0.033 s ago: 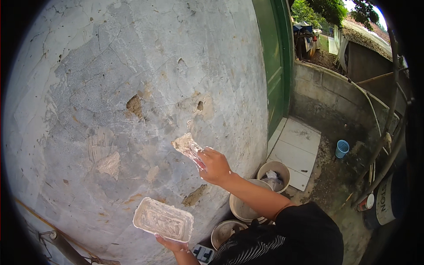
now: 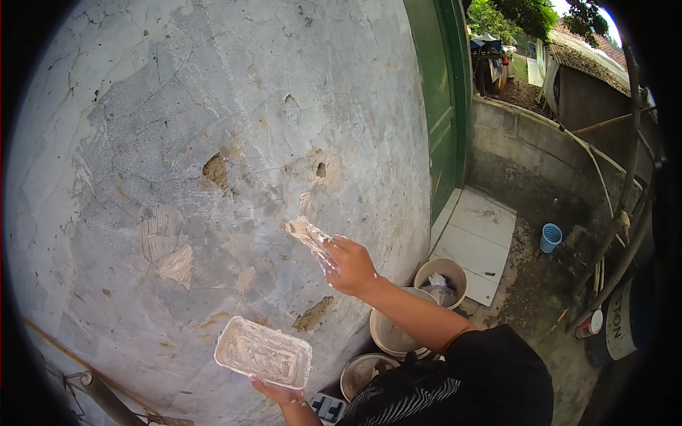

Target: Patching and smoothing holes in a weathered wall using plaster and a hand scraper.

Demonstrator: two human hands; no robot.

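Note:
My right hand [image 2: 350, 265] is closed round a putty knife [image 2: 307, 233] thickly smeared with pale filler; its handle is hidden in the fist. The blade is at the grey wall [image 2: 177, 78], just below a fresh streak of filler; whether it touches cannot be told. Above the streak, a small hole [image 2: 321, 170] sits in a beige patch. Lower down, my left hand [image 2: 278, 390] grips the near edge of a rectangular tub [image 2: 263, 353], its inside coated with filler. A larger hole [image 2: 215, 170], a filler patch [image 2: 176, 264] and a chipped spot [image 2: 313, 314] also mark the wall.
Several buckets [image 2: 387, 334] stand along the wall's foot, close to my right arm. Beyond are a green door [image 2: 442, 121], white tiles [image 2: 476, 241], a blue basket [image 2: 550, 238] and a low block wall [image 2: 526, 149]. A roller-like tube [image 2: 106, 397] lies at lower left.
My right hand and the putty knife have shifted slightly to the right and down, and the blade shows narrower. My left hand and the tub have barely moved.

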